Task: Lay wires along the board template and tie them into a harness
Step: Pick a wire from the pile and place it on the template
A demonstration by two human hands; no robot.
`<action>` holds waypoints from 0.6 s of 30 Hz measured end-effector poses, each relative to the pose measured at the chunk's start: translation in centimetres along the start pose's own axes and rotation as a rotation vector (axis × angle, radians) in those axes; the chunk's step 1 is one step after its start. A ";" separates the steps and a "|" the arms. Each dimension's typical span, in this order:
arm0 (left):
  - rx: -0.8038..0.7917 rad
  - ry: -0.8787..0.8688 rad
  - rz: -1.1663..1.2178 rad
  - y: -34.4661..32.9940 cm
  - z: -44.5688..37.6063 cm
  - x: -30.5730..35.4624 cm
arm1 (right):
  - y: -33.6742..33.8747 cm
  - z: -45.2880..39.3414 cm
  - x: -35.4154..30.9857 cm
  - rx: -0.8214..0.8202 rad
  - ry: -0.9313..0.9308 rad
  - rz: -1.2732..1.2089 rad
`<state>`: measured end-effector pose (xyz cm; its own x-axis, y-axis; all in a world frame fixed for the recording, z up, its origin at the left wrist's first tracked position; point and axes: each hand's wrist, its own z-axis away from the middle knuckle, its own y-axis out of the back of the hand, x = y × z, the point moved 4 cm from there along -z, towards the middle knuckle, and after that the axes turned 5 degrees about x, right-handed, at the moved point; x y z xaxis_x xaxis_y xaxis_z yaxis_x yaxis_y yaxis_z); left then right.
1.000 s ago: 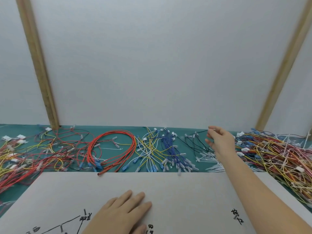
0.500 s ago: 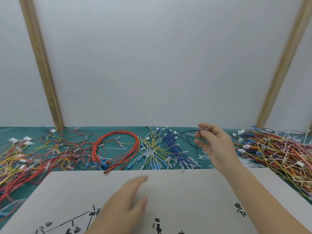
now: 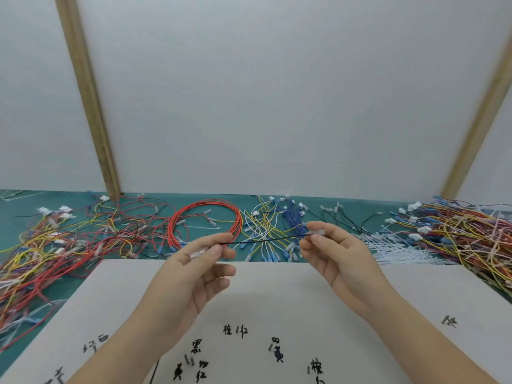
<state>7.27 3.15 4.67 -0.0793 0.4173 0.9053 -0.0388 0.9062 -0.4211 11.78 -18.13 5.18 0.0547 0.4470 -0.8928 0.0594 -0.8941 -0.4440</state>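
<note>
Your left hand point(image 3: 194, 268) and right hand point(image 3: 333, 252) are each pinching an end of the thin black wire point(image 3: 263, 240); it is stretching taut above the white paper template point(image 3: 277, 300).

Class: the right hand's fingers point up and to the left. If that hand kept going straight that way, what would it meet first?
Probably the blue wire bundle just beyond the right hand, which pinches the black wire; depth is unclear.

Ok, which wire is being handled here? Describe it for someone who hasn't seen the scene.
Above the white board, in front of the wire piles, both hands hold one thin black wire stretched level between them. Unlike the piled wires, it hangs in the air, a clear connector pinched at each end.
</note>
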 end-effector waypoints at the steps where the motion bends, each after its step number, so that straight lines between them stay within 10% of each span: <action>1: -0.023 0.055 0.063 0.0 0.0 -0.2 | 0.0 0.0 0.1 -0.017 -0.006 -0.023; 18: -0.058 0.210 0.157 0.2 0.2 -0.3 | 0.4 0.2 -0.6 0.007 0.066 -0.088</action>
<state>7.11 3.15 4.29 0.1286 0.5530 0.8232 0.0153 0.8289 -0.5592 11.54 -18.78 5.56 0.1149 0.5244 -0.8437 0.0598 -0.8514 -0.5211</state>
